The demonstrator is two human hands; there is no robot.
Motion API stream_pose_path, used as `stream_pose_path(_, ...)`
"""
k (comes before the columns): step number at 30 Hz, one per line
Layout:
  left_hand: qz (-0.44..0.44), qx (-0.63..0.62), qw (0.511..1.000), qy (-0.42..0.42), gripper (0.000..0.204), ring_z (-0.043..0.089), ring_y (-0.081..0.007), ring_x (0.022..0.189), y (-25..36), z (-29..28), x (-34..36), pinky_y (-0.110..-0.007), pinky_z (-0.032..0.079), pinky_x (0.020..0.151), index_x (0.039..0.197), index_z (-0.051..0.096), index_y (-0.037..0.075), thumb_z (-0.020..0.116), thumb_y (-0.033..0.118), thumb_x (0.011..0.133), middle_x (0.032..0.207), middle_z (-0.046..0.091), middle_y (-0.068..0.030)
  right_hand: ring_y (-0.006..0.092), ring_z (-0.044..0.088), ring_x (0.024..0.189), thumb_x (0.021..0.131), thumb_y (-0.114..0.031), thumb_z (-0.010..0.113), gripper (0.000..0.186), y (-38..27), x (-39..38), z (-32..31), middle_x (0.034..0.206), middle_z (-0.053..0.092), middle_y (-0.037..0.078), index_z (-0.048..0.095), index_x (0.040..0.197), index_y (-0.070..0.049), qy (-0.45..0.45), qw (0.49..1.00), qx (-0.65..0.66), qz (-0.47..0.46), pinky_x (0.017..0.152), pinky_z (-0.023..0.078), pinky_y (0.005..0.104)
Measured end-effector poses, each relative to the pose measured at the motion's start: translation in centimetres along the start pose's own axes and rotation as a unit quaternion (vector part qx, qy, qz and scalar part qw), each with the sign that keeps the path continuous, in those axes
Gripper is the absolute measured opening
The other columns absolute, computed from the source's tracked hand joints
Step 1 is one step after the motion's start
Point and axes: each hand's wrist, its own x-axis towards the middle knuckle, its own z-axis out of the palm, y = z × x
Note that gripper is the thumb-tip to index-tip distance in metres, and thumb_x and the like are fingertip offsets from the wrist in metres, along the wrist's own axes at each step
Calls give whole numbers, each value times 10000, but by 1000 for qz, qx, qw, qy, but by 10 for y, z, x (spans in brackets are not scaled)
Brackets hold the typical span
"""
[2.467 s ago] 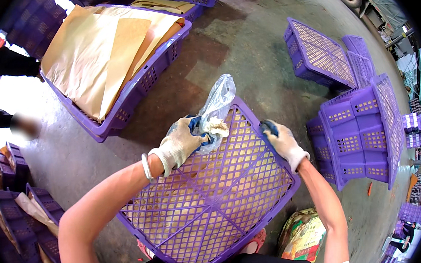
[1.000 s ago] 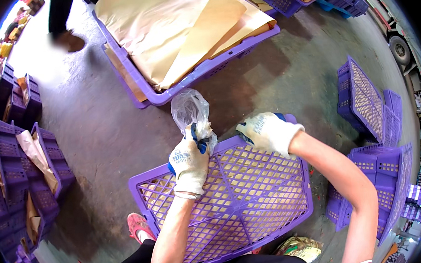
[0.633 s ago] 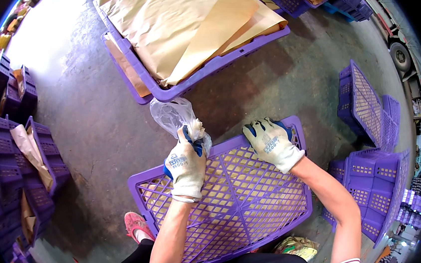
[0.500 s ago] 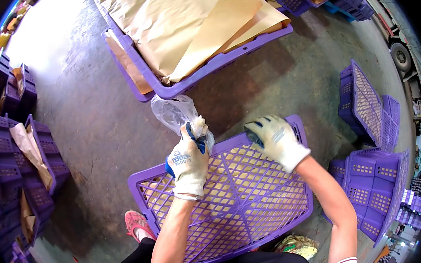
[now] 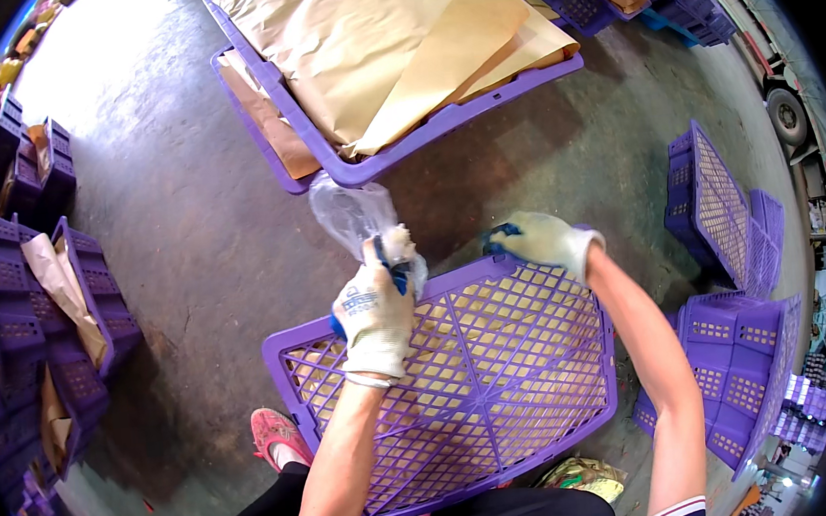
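My left hand (image 5: 378, 310), in a white knitted glove with blue-coated fingers, is closed on the gathered neck of a clear plastic bag (image 5: 345, 210). A small whitish lump (image 5: 399, 242) shows at the grip; its kind cannot be made out. Below both hands, a purple lattice crate (image 5: 444, 393) lies tilted, with light tan material behind its mesh. My right hand (image 5: 534, 238), gloved the same way, is over the far right rim of this crate. Its fingers point left, but they are blurred and partly hidden, so whether they hold anything is unclear.
Ahead stands a purple crate (image 5: 366, 171) covered with brown paper (image 5: 385, 54). Stacked purple crates (image 5: 20, 312) with paper line the left side. More crates (image 5: 726, 358) stand at the right. A yellowish bag (image 5: 584, 476) lies by my legs. A truck wheel (image 5: 787, 117) shows far right.
My right hand has turned and moved slightly up, its fingers now pointing left over the far rim. My left hand still grips the bag, a little further right in the picture.
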Motion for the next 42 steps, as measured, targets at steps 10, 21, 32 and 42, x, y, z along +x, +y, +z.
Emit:
stream_pose_path(10, -78, 8, 996, 51, 352, 646, -389, 768, -39, -27, -3, -453, 503, 696, 1096, 534, 68, 665, 115, 773, 807, 663, -201, 351, 638, 917, 901, -415, 479, 427, -27, 27, 37, 936, 673, 191, 686, 971, -49, 63, 983, -144, 92, 813, 486, 421)
stream_pose_path(21, -87, -1, 990, 110, 416, 646, -387, 802, -66, -40, -3, -437, 505, 727, 1146, 533, 21, 662, 84, 756, 839, 659, -218, 291, 618, 923, 805, -282, 612, 312, -94, 18, 82, 983, 651, 141, 595, 1065, -111, 105, 916, -89, -376, 826, 463, 419)
stream_pose_path(32, -104, -22, 991, 79, 512, 655, -382, 799, -65, -42, -1, -432, 510, 726, 1221, 503, -40, 662, 84, 750, 850, 658, -231, 325, 668, 807, 763, -158, 597, 288, -136, 14, 68, 871, 661, 187, 563, 1009, -14, -55, 913, -273, -299, 691, 524, 419)
stream_pose_path(42, -75, -27, 991, 107, 401, 657, -384, 785, -69, -40, -1, -425, 523, 712, 1135, 546, -7, 650, 68, 754, 839, 662, -221, 291, 630, 849, 710, -180, 641, 427, -120, 1, 116, 911, 637, 153, 562, 1104, -36, 203, 899, -264, -285, 805, 510, 413)
